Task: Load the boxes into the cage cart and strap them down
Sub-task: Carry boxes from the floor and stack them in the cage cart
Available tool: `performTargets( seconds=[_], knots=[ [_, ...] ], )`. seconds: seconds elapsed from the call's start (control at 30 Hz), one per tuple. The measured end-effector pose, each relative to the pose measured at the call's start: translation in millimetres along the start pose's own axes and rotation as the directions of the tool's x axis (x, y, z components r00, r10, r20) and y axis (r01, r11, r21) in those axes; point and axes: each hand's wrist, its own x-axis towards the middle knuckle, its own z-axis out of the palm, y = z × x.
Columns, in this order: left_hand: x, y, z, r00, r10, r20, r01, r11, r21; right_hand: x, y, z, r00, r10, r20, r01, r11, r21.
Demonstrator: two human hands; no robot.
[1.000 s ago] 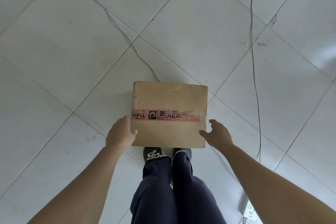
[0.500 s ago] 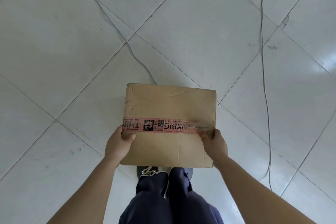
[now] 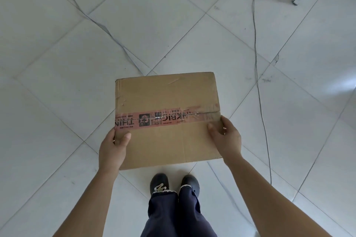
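Both hands are clamped on a cardboard box (image 3: 165,102), one per side. Left hand (image 3: 112,152) grips the near-left edge with the thumb lying on top, right hand (image 3: 226,138) grips the near-right edge, thumb on top too, the other fingers wrapped under out of sight. Box sits flat in the air above the white tiled floor (image 3: 57,82), just past the dark shoes (image 3: 174,183). Pink printed tape (image 3: 154,119) runs across the lid. Thin cables (image 3: 258,75) trail over the tiles to the right and far left.
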Motion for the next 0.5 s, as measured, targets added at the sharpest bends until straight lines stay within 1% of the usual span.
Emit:
performTargets(
  seconds=[0.17, 0.27, 0.5],
  knots=[
    [-35.7, 58.8, -53.2, 0.992, 0.06, -0.108, -0.067, 0.996, -0.057, -39.9, -65.8, -42.7, 0.995, -0.101, -0.016, 0.102, 0.994, 0.046],
    [-59.6, 89.4, -85.4, 0.985, 0.071, -0.158, -0.084, 0.993, -0.077, -66.7, -103.9, -66.5, 0.986, -0.167, -0.016, 0.168, 0.983, 0.071],
    [-120.3, 133.3, -153.0, 0.957, 0.077, -0.281, -0.109, 0.989, -0.098, -116.5, -181.0, -108.1, 0.934, -0.356, 0.039, 0.35, 0.929, 0.118]
  ],
)
